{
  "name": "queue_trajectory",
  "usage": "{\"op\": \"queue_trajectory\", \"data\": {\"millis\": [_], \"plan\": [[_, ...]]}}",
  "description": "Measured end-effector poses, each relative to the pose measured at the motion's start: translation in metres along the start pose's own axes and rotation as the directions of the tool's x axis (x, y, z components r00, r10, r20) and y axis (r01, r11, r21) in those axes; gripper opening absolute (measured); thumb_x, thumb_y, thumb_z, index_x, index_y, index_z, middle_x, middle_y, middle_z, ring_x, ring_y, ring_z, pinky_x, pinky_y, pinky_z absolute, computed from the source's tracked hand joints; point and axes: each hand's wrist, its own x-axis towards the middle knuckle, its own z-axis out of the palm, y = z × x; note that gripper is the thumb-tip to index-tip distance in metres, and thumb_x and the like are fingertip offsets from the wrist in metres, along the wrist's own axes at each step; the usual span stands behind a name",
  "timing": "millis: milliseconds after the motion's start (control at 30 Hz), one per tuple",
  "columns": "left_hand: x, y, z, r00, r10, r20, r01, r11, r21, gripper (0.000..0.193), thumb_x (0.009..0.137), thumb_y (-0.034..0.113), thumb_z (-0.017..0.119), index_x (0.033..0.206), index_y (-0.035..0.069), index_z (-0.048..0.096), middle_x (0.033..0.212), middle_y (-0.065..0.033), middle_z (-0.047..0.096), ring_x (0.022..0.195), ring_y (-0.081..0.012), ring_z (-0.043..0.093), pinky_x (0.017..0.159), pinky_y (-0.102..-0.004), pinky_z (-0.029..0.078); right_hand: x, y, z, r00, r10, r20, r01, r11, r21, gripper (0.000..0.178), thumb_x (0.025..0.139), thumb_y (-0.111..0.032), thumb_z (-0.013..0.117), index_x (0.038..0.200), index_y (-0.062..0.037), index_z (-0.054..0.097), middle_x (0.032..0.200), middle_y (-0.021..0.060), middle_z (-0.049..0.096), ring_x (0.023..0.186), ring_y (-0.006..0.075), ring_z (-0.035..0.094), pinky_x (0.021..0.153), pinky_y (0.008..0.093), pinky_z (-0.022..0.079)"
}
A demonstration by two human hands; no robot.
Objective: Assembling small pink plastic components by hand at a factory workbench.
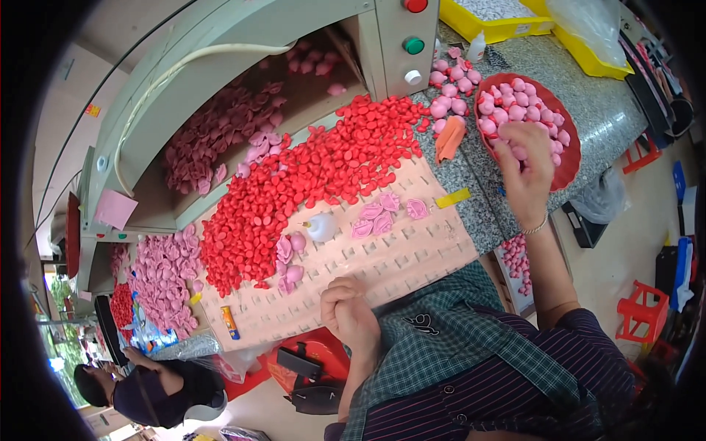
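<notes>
My left hand (348,314) hovers over the front edge of the pale pink mat (412,268), its fingers curled together. Whatever it may hold is hidden. At the right, my right hand (526,173) reaches over the red bowl (568,167), which is heaped with pink balls (516,112). Its thumb and bent fingers are apart, with pink showing between them. Near the left hand lie pink petal pieces and balls (291,275) and a white squeeze bottle (321,228). Pink rosettes (379,214) rest farther right on the mat.
Small red pieces (294,180) cover the mat's back in a long pile. Pink petal pieces (162,279) are heaped at the left. Behind stands a grey-green machine (387,51) with buttons. An orange cloth (449,140) lies beside the bowl. Another person (151,393) sits lower left.
</notes>
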Motion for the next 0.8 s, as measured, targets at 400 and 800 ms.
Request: {"op": "queue_trajectory", "data": {"millis": [400, 800], "plan": [[0.009, 0.013, 0.019, 0.97, -0.013, -0.243, 0.069, 0.972, 0.223, 0.009, 0.096, 0.002, 0.053, 0.105, 0.001, 0.055, 0.092, -0.0071, 0.058, 0.081, -0.0139, 0.051, 0.077, -0.0285, 0.044, -0.057, -0.071, 0.055, 0.889, -0.079, 0.452, -0.077, 0.946, 0.316, 0.021, 0.079, 0.004, 0.068, 0.1, -0.0001, 0.065, 0.095, 0.0126, 0.063, 0.08, 0.0241, 0.065, 0.066, 0.0311, 0.05], [0.011, 0.013, 0.002, 0.961, -0.102, -0.259, 0.104, 0.995, -0.005, 0.006, 0.1, 0.009, 0.054, 0.101, 0.003, 0.054, 0.089, -0.007, 0.056, 0.079, -0.0141, 0.049, 0.075, -0.0284, 0.042, -0.085, -0.1, 0.048, 0.499, 0.085, 0.863, -0.865, -0.017, 0.502, 0.018, 0.09, 0.003, 0.061, 0.108, 0.0037, 0.062, 0.099, 0.009, 0.064, 0.082, 0.0111, 0.062, 0.066, 0.0228, 0.053]]}}
